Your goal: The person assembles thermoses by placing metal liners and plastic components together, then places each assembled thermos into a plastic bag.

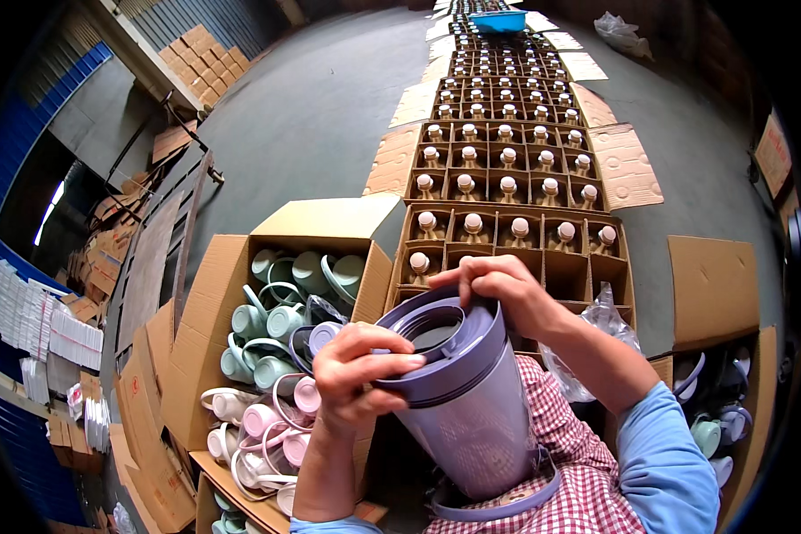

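Tilted over my lap is a large translucent purple flask casing [472,427] with a darker purple collar [409,383] and a round opening at its top. My left hand [356,369] grips the collar's near left side, thumb laid across the rim toward the opening. On the far right side of the collar, the bent fingers of my right hand [498,289] press at the rim. A purple loop handle [507,507] curves around the lower end of the casing. Just left of the collar sits a small pale purple lid [323,336], partly hidden by my left hand.
On the left, an open carton [378,276] holds green and pink lids with loop handles [285,320]. Ahead, a long row of divided cartons [516,209] holds capped bottles [519,230]. Another carton [756,400] stands right, near crumpled clear plastic [610,320]. A blue basin [498,21] rests far ahead.
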A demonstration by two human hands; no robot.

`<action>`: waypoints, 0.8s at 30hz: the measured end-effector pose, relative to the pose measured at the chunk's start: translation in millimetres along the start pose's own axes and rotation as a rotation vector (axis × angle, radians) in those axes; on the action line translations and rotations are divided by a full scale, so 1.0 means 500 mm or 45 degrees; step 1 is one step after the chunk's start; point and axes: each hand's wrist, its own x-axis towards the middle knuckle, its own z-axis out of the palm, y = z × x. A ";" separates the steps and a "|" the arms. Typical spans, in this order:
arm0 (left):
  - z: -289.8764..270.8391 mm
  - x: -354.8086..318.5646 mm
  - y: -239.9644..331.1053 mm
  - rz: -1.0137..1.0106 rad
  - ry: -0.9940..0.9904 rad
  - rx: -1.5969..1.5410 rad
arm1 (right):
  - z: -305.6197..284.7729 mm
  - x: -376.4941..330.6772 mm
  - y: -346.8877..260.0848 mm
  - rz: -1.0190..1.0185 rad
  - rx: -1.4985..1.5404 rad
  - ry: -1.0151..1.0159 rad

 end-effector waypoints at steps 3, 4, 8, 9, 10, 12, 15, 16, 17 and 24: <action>-0.038 0.010 0.002 -0.224 -0.165 -0.290 | -0.024 0.009 -0.001 0.116 -0.040 -0.025; -0.030 0.037 0.026 -0.216 -0.220 -0.143 | -0.029 0.024 0.006 0.008 -0.072 0.014; 0.079 0.064 0.108 -0.303 -0.114 0.477 | -0.022 0.044 0.050 -0.181 0.277 -0.166; 0.066 0.038 0.092 -0.312 -0.108 0.500 | -0.003 0.033 0.042 -0.117 0.289 -0.304; 0.040 0.002 0.062 -0.170 0.011 0.311 | 0.003 0.030 0.025 -0.123 0.080 -0.360; -0.005 -0.034 0.018 -0.035 0.124 0.039 | 0.030 0.004 -0.025 -0.293 -0.331 -0.280; -0.023 0.003 0.019 -0.205 -0.089 -0.160 | -0.003 0.021 -0.007 -0.275 -0.107 -0.354; 0.001 0.023 0.039 -0.165 -0.084 0.063 | -0.002 0.030 0.023 -0.205 0.124 -0.237; 0.046 0.065 0.088 -0.192 -0.021 0.358 | -0.001 0.037 0.033 -0.148 0.339 -0.112; 0.006 -0.003 0.037 -0.061 0.027 0.036 | 0.013 0.020 -0.003 -0.316 -0.366 -0.417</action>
